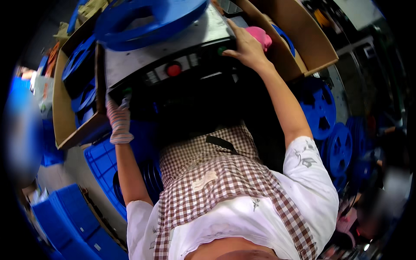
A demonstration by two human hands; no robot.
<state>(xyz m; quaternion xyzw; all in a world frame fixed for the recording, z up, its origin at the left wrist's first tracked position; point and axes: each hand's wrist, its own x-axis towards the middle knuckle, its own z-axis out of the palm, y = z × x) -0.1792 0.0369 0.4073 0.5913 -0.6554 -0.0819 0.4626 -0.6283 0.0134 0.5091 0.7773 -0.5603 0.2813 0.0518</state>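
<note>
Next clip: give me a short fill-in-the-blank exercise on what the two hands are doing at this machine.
1. The left hand wears a striped ____, while the right hand is bare.
2. The round button at the middle of the machine's black control panel is ____ in colour.
3. The large reel lying on top of the machine is ____.
4. The right hand's thumb rests by a small ____ button.

Missing words: glove; red; blue; green

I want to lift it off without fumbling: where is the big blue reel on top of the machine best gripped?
Probably by the near rim of the big blue reel, from the person's side. It lies flat on the grey machine top, and its open cutouts let fingers hook around the rim.
</note>
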